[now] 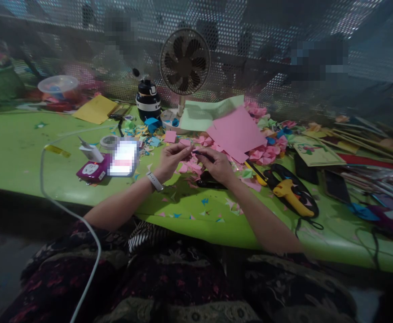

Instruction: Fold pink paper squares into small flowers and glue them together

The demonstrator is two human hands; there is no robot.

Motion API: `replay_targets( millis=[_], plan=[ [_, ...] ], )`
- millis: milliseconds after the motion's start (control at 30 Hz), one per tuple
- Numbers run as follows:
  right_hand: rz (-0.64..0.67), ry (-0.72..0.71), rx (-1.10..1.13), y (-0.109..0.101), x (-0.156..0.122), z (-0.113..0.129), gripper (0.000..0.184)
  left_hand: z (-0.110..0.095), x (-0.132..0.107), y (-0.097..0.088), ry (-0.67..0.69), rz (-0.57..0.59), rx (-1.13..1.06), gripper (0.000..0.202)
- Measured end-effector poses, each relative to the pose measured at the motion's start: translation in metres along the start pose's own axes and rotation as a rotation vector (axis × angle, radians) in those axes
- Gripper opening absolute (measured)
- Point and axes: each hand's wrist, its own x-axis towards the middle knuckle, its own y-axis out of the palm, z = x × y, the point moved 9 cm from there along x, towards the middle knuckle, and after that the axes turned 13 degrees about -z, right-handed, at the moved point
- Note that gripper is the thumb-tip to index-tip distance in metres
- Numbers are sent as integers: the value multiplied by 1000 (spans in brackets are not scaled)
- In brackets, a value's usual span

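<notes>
My left hand point(172, 160), with a pale band on its wrist, is closed in a pinch over the green table. What its fingertips hold, if anything, is too small to make out against the pink scraps behind. Close to it, my right hand point(216, 167) has its thumb and fingers closed on a small dark pointed thing point(196, 152), mostly hidden in the grip. The fingertips of both hands nearly meet. Pink paper pieces point(191, 167) lie beneath and around them. A black object point(208, 181) rests under my right hand.
Behind lie pink sheets point(236, 132), a pale green sheet point(199, 114), a fan point(184, 63) and a black bottle point(148, 101). A lit phone point(124, 157) stands left, near a white cable point(43, 179). At right are a yellow glue gun point(292, 197) and a dark phone point(336, 186).
</notes>
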Motion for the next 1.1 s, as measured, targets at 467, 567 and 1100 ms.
replay_targets(
  millis=[467,567,1100],
  plan=[
    [18,-28,-144,3,-2,-2,39,-1,0,-2,22,-22,-1,37],
    [27,-28,-131,3,-1,-5,42,0,0,-3,8,-25,-3,39],
    [-50,-89,-136,-3,0,9,38,-12,-4,4,74,18,37,40]
  ],
)
